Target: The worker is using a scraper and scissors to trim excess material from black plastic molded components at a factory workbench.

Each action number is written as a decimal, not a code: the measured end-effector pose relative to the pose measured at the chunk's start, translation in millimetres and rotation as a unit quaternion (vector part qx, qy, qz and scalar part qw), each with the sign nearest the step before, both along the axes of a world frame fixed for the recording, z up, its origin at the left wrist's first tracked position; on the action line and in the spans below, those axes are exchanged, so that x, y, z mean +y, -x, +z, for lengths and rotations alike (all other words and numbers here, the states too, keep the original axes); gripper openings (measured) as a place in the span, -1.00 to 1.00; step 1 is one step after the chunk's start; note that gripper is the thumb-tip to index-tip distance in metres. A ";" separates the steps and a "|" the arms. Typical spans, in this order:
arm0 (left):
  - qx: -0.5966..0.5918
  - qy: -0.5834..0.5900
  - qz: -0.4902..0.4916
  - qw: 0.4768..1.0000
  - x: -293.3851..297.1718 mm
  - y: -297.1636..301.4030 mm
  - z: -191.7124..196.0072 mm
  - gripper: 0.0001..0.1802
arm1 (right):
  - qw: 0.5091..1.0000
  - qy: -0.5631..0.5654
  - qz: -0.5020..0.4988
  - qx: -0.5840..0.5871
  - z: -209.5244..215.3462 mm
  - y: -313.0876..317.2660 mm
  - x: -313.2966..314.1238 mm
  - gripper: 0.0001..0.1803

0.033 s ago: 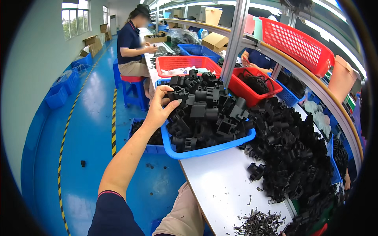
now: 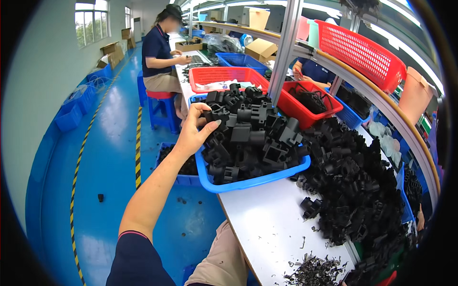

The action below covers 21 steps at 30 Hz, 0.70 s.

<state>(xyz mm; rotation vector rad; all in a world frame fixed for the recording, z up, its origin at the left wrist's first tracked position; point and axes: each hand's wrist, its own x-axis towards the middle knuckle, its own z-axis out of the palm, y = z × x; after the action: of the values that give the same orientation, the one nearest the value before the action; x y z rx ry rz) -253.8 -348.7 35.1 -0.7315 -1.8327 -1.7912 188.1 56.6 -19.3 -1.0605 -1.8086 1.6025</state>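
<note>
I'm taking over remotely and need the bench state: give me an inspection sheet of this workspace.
Surface: white table, bare strip near the front edge.
Job's things: blue tray heaped with black plastic parts, overhanging the table's left edge.
Clutter: loose pile of black parts on the right; black offcuts at the front.
Hands: left hand grips a part at the heap's left side; right hand not in view.
Cables: nothing seen.
Surroundings: red baskets behind, blue floor, seated person working further along.
</note>
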 end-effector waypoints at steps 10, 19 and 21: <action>-0.029 0.180 0.066 0.981 -19.5 -3.9 -0.9 -0.67 | 1.000 0.000 0.008 0.015 -12.2 -7.6 8.8 -0.75; 0.021 0.320 0.071 0.945 -36.8 3.0 11.4 -0.65 | 1.000 0.028 -0.002 -0.010 -9.7 -7.5 9.6 -0.71; 0.009 0.284 0.052 0.957 -37.0 1.7 7.4 -0.66 | 0.999 0.023 0.017 -0.023 -14.8 -8.2 13.6 -0.72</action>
<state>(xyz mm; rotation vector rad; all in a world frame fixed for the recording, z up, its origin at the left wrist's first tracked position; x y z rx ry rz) -255.5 -385.7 42.5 -0.8247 -2.3529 -1.1829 196.4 70.2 -34.1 -1.1018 -1.8370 1.6588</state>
